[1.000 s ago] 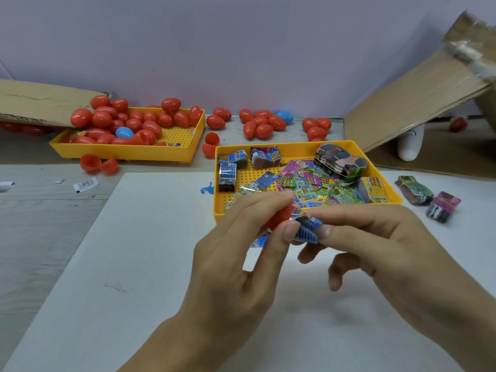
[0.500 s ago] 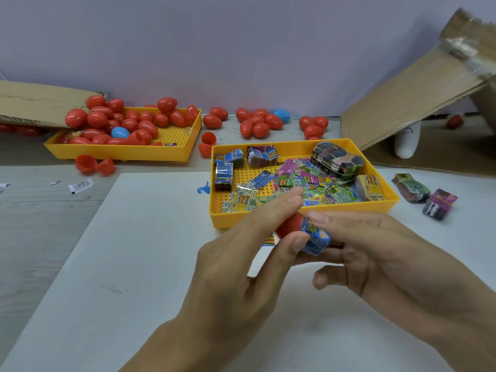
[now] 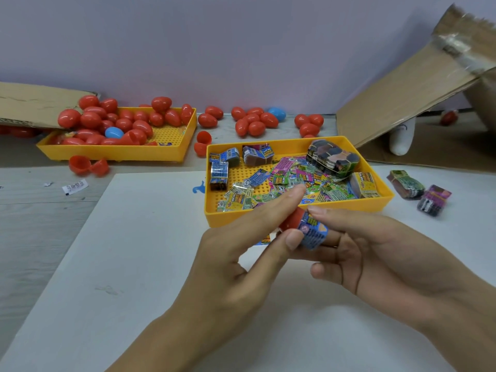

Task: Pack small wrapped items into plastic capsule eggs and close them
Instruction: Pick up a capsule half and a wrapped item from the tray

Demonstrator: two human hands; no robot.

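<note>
Your two hands meet over the white sheet (image 3: 112,264), just in front of the near tray (image 3: 295,214). Your left hand (image 3: 236,253) pinches a red egg half (image 3: 291,220) between thumb and forefinger. Your right hand (image 3: 381,253) grips a blue wrapped packet (image 3: 312,233), thumb on top and fingers underneath. The packet sits against the egg half's right side; whether its end is inside the opening cannot be seen. Egg half and packet form one line, its long axis running from upper left to lower right, with the red half pointing up and left toward the tray.

The near tray holds loose, bright wrapped packets and several bundles. Behind it to the left, a second yellow tray (image 3: 107,153) is heaped with red eggs (image 3: 88,119) and one blue egg (image 3: 114,132). More closed eggs lie along the wall. Two bundles (image 3: 418,190) rest on the table right of the near tray. Cardboard flaps (image 3: 402,100) lean in at both far corners.
</note>
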